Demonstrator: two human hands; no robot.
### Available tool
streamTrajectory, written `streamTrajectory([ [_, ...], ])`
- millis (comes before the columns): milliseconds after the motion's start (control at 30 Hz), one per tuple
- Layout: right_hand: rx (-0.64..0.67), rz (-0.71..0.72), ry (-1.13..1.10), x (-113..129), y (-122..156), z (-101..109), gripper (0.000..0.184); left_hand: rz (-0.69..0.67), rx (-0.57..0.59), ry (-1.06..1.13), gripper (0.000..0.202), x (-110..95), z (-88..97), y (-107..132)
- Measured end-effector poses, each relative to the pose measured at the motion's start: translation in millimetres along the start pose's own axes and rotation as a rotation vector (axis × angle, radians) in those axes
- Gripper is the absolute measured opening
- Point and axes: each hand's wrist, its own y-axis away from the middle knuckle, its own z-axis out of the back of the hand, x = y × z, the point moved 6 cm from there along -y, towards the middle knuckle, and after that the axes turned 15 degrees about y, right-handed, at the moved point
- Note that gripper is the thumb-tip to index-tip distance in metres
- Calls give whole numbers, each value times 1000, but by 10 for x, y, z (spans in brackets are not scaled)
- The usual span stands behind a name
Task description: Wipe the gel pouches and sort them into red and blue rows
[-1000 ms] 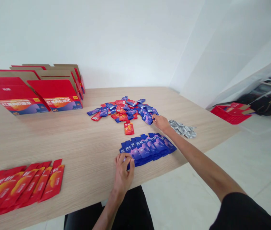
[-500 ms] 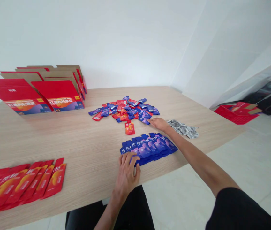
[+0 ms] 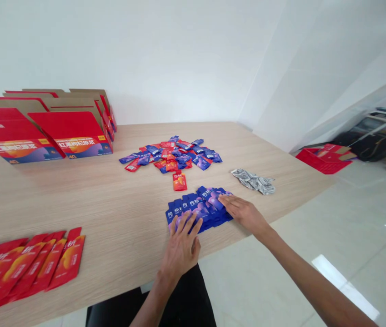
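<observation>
My left hand [image 3: 182, 245] lies with fingers spread over the near left part of a row of overlapping blue pouches [image 3: 196, 211]. At the right end of that row, my right hand [image 3: 240, 211] has its fingers together on the edge of a blue pouch [image 3: 211, 196], which lies on top of the others. The thumb of my right hand is hidden. Beyond the row, a single red pouch [image 3: 179, 181] lies face up, just in front of a mixed heap of red and blue pouches [image 3: 168, 154].
Overlapping red pouches [image 3: 32, 268] lie at the table's near left. Red cartons [image 3: 73, 131] with raised flaps stand at the back left against the wall. A grey-and-white striped cloth-like bundle [image 3: 254, 181] is on the right. A red basket [image 3: 325, 161] is beyond the table's right edge.
My right hand has drawn a blue pouch from the heap toward me onto the row of blue pouches. My left hand has stayed on the row. The view has shifted slightly right.
</observation>
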Motion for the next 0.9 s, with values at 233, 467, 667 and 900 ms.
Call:
streamTrajectory([
  [233, 72, -55, 46, 234, 161, -72, 53, -2, -13, 17, 56, -2, -20, 2],
  [467, 126, -128, 33, 354, 110, -60, 52, -18, -18, 20, 57, -5, -17, 4],
  [667, 157, -139, 17, 326, 39, 25, 50, -18, -17, 14, 58, -6, -22, 7],
  [900, 131, -136, -35, 297, 27, 67, 49, -9, -15, 29, 61, 2, -25, 13],
])
